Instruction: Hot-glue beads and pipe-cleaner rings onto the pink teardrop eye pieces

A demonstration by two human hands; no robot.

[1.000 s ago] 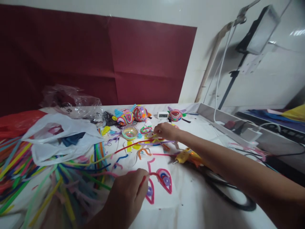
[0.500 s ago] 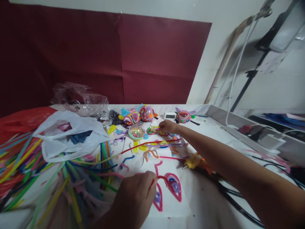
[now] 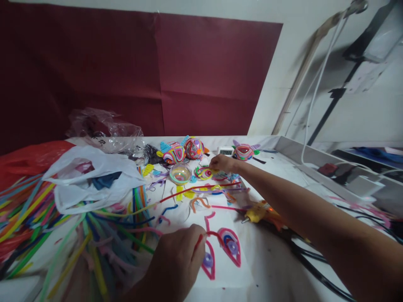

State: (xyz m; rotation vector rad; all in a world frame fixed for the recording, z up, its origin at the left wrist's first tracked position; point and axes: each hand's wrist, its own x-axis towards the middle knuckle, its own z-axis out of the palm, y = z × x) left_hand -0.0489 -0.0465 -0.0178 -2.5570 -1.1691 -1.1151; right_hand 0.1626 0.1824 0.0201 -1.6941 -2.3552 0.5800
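My left hand (image 3: 178, 260), low in the middle, is closed in a pinch on a red pipe cleaner (image 3: 214, 233). Its curved end reaches over a white sheet (image 3: 229, 277) that bears two pink pipe-cleaner teardrop outlines (image 3: 238, 251) with purple button-like discs (image 3: 232, 247) inside. Farther back, my right hand (image 3: 224, 163) has its fingers drawn together at the edge of a yellow-green shaped piece (image 3: 204, 173) with a red eye-like spot. Whatever those fingertips hold, if anything, is hidden. A clear round bowl (image 3: 180, 173) stands left of that piece.
Loose pipe cleaners (image 3: 31, 209) and a white plastic bag (image 3: 94, 176) crowd the left. Several colourful fish-like balls (image 3: 173, 153) and a small digital display (image 3: 225, 151) stand behind. A yellow glue gun (image 3: 256, 213) lies beneath my right forearm, near black cables (image 3: 324, 279).
My right hand has shifted slightly right and uncovered more of the yellow-green piece, including its red spot. My left hand keeps the red pipe cleaner in nearly the same place.
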